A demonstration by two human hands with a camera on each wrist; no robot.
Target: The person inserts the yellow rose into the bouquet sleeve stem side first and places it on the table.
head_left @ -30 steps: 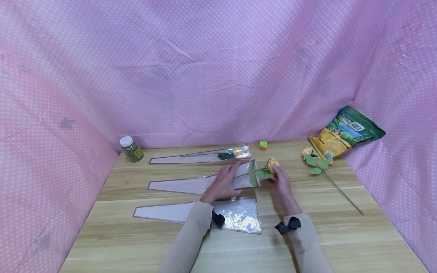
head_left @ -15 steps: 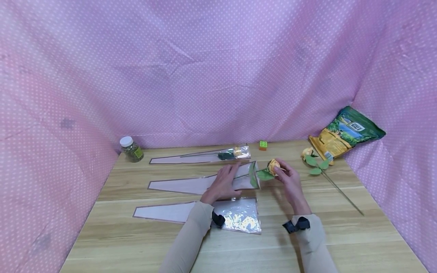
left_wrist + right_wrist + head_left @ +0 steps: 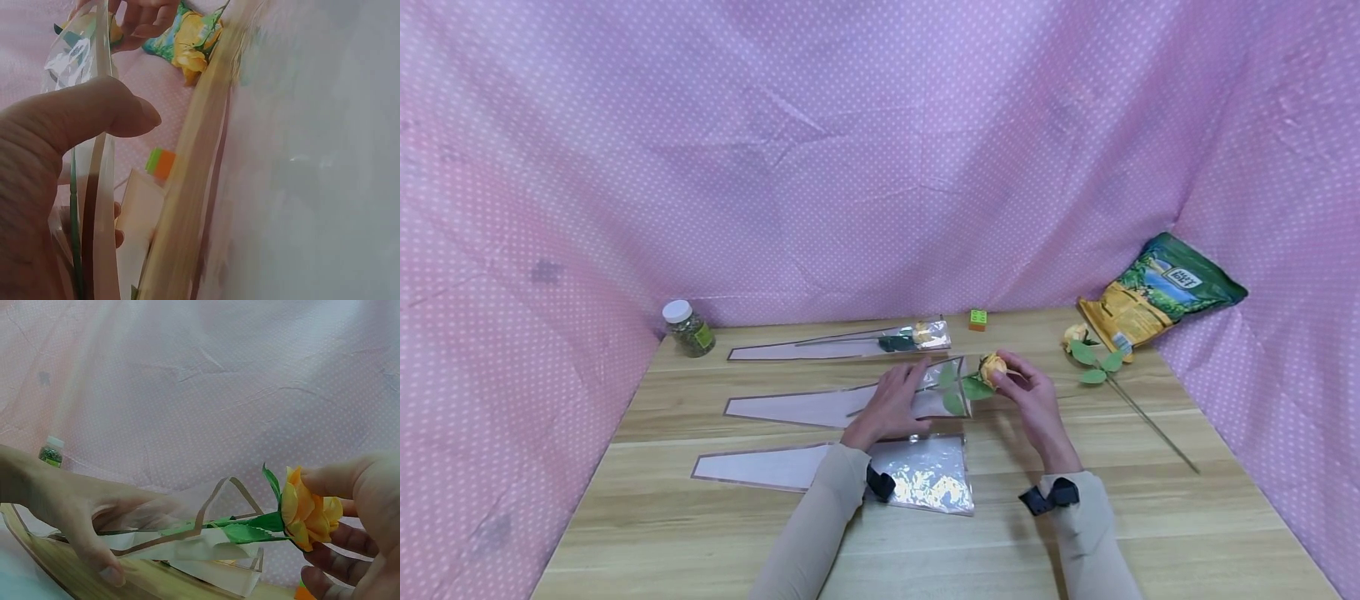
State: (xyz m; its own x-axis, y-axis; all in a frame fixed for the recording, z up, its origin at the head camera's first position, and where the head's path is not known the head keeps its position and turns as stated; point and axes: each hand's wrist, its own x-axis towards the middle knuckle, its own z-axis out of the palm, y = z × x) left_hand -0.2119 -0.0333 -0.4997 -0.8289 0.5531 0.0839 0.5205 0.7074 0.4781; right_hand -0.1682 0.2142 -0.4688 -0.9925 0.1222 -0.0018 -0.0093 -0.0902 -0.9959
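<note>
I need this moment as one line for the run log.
right hand: holds yellow bloom | left hand: on middle sleeve | stem: partly inside sleeve | bloom: outside

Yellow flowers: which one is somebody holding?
The middle flower: the right hand holds its bloom, its stem in the middle sleeve. The far flower, in another sleeve, and the loose flower by the bag aren't held.

Tabletop (image 3: 1202, 542) free front right, bag (image 3: 1161, 293) blocking back
</note>
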